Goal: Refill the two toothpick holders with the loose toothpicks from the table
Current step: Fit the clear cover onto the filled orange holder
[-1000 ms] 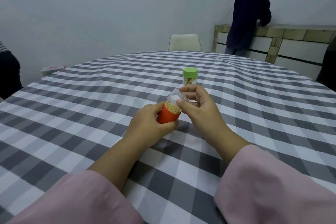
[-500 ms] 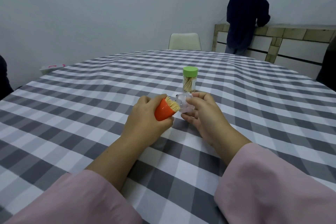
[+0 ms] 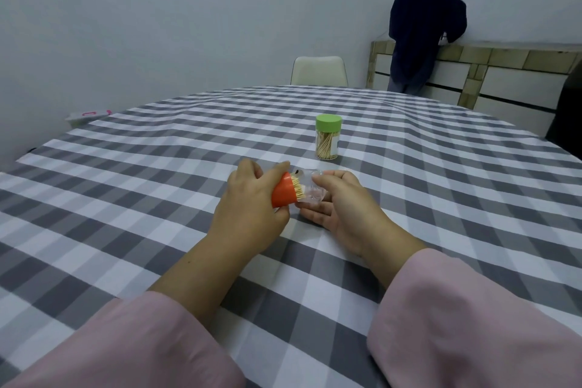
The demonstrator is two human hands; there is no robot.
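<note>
The orange toothpick holder (image 3: 282,190) lies tipped on its side in the left hand (image 3: 252,198), whose fingers curl round it from above with the thumb under its lower edge; its open mouth points toward the right hand (image 3: 341,201). A bundle of toothpicks (image 3: 297,190) sticks out of that mouth, just short of the right fingertips. The right hand's fingers and thumb curl round a clear plastic tube (image 3: 313,190), which sits directly against the toothpick tips; whether the tips are inside it cannot be told. Both hands hover just above the grey-and-white checked tablecloth (image 3: 157,198). Beyond the right hand's fingers, well apart from them, the green-lidded toothpick holder (image 3: 328,137) stands upright and closed, with toothpicks inside. Pink sleeves (image 3: 472,324) cover both forearms.
</note>
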